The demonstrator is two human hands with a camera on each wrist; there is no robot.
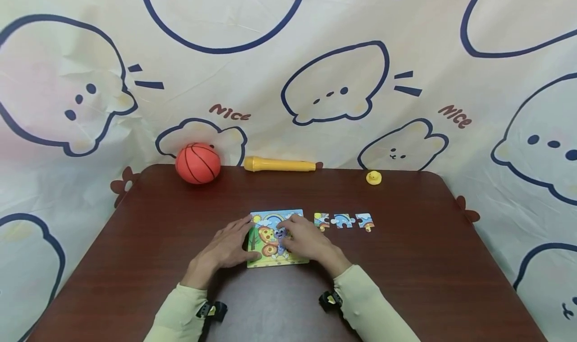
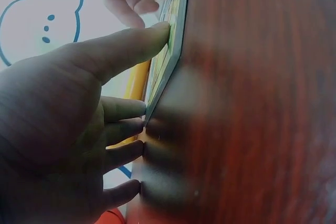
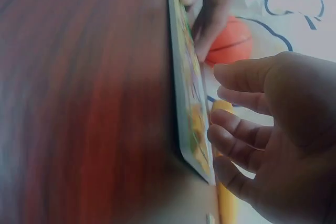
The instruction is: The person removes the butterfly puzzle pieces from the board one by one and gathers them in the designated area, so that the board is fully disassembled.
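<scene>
A jigsaw puzzle board (image 1: 269, 237) with a bright cartoon picture lies flat at the middle of the table. My left hand (image 1: 229, 245) steadies its left side: the thumb rests on the picture near the lower left corner, and the straight fingers lie along the left edge. Over the right half of the board is my right hand (image 1: 310, 241), its loosely bent fingers close above the picture with no piece showing between them. Three loose puzzle pieces, a left one (image 1: 321, 221), a middle one (image 1: 343, 221) and a right one (image 1: 365, 222), lie in a row right of the board.
Along the table's back edge are a red toy basketball (image 1: 198, 163), a yellow stick-shaped thing (image 1: 281, 164) and a small yellow rubber duck (image 1: 373, 177). Behind the dark wooden table (image 1: 405, 277) hangs a white cloth (image 1: 261, 91) printed with cartoon outlines.
</scene>
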